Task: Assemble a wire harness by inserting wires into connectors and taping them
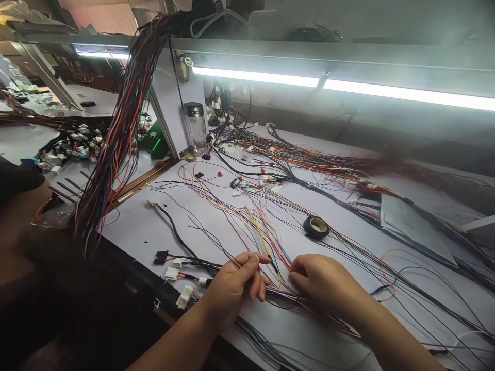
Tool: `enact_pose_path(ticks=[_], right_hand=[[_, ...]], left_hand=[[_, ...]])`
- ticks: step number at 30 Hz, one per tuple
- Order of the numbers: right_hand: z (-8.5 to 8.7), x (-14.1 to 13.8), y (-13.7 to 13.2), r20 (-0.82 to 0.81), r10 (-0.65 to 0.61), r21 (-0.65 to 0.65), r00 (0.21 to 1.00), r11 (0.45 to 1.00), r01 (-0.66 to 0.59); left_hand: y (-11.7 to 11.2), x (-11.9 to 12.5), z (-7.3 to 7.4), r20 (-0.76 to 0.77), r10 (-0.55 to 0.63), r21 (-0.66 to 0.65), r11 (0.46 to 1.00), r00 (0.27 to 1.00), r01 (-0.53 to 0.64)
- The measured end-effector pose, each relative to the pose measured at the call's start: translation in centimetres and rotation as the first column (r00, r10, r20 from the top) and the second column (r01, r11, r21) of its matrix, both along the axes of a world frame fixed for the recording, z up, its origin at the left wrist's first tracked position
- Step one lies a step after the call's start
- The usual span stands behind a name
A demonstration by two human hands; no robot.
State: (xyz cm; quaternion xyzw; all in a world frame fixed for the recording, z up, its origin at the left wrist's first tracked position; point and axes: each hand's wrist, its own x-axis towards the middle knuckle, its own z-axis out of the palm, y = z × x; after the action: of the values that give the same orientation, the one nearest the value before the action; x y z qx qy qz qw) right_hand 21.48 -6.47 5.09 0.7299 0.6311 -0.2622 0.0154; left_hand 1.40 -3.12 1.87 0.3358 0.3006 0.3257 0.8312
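Our left hand and right hand lie close together at the bottom centre of the frame, on the white counter. Between them runs a fan of thin coloured wires, which comes down from the centre of the frame. The grip of each hand is closed on these wires: the left fingers curl around a few strands, and the right fingertips pinch them just beside.

We think a light pinch serves best here, taking one strand at a time and drawing it along its length, so that the neighbours do not tangle.

For room, the counter edge runs near, under the left wrist. White connectors lie at the lower left, close to the left hand. The tape roll sits just above the right hand. A thick hanging bundle fills the left side. The barest surface lies in the left centre of the frame.
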Motion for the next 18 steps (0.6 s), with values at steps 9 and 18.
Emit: enact_pose_path(ticks=[9,18], right_hand=[[1.4,-3.3,1.2,0.36,0.121,-0.102,0.925,0.991,-0.09],[0.8,-1.9,1.2,0.175,0.017,-0.067,0.984,0.998,-0.006]], left_hand=[[0.0,0.1,-0.1,-0.012,0.012,0.001,1.0,1.0,-0.012],[-0.1,0.1,0.4,-0.006,0.024,-0.026,0.999,1.0,-0.024]])
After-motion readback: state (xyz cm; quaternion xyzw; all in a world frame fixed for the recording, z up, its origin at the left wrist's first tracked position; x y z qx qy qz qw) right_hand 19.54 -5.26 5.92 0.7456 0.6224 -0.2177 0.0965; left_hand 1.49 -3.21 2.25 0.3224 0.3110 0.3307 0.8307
